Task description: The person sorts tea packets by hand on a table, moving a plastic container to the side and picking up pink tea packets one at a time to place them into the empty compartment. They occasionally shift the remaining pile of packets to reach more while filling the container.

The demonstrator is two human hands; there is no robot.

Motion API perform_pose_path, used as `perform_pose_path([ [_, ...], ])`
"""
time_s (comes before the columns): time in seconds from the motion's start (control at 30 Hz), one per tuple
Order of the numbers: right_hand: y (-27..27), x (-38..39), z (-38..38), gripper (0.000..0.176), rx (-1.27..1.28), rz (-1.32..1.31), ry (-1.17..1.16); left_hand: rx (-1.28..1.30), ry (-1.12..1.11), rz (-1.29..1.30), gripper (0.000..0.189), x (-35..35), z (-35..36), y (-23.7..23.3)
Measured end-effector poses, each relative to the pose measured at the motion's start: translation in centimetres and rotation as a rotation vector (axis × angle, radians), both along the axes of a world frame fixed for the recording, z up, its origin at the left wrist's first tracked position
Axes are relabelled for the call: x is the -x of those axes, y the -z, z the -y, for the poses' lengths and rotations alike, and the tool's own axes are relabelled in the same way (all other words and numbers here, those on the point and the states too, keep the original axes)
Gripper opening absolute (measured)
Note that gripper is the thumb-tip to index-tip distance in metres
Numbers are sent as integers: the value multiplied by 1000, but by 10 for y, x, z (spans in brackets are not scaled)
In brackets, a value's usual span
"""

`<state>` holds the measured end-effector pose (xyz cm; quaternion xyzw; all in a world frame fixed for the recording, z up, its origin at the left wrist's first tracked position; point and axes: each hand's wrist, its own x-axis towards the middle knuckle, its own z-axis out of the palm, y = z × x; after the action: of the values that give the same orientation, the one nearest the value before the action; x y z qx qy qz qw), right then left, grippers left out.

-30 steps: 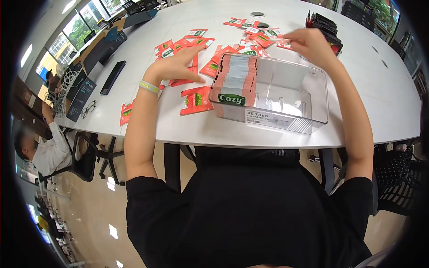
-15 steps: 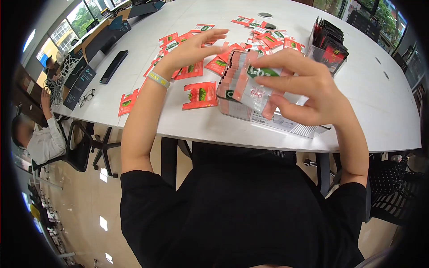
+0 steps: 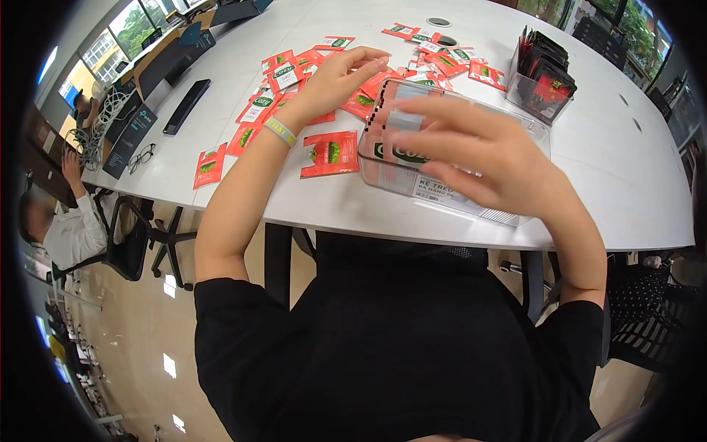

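A clear plastic box [image 3: 533, 140] near the table's front edge holds a row of red Cozy tea sachets [image 3: 377, 136] stood on edge at its left end. Over the box hovers my right hand [image 3: 490, 155], its fingers apart and slightly blurred, with nothing in them; it hides part of the box. My left hand [image 3: 335, 85] reaches over the loose red sachets left of the box, fingers stretched out and thumb apart, holding nothing. One single sachet [image 3: 329, 155] lies flat beside the box's left side, and a Cozy sachet [image 3: 286, 75] rests near my left wrist.
A second clear bin [image 3: 534, 96] packed with dark sachets stands behind on the right. More red sachets [image 3: 449, 62] lie scattered farther back. Toward the left are a black phone [image 3: 187, 107], glasses [image 3: 142, 159] and a tp-link box [image 3: 132, 140]. A seated person [image 3: 77, 228] is at far left.
My right hand has let go of a Cozy sachet, which now stands at the front of the row in the box. My left hand has shifted slightly right over the sachets.
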<state>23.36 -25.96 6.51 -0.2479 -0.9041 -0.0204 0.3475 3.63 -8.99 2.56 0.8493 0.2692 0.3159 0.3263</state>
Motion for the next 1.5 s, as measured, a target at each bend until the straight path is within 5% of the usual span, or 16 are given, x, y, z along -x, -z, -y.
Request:
perform_pose_path([
  [0.53, -9, -11, 3, 20, 315, -21, 155, 62, 140, 100, 67, -12, 6, 7],
  [0.7, -25, -20, 9, 16, 564, 174, 162, 55, 114, 74, 72, -14, 11, 9],
  [0.9, -8, -11, 2, 14, 491, -66, 127, 22, 126, 52, 70, -13, 7, 12],
  [1.1, 2, -4, 1, 11, 222, 56, 97, 23, 173, 52, 61, -15, 11, 13],
  [1.5, 12, -5, -6, 25, 249, 24, 7, 127, 235, -49, 51, -15, 13, 11],
])
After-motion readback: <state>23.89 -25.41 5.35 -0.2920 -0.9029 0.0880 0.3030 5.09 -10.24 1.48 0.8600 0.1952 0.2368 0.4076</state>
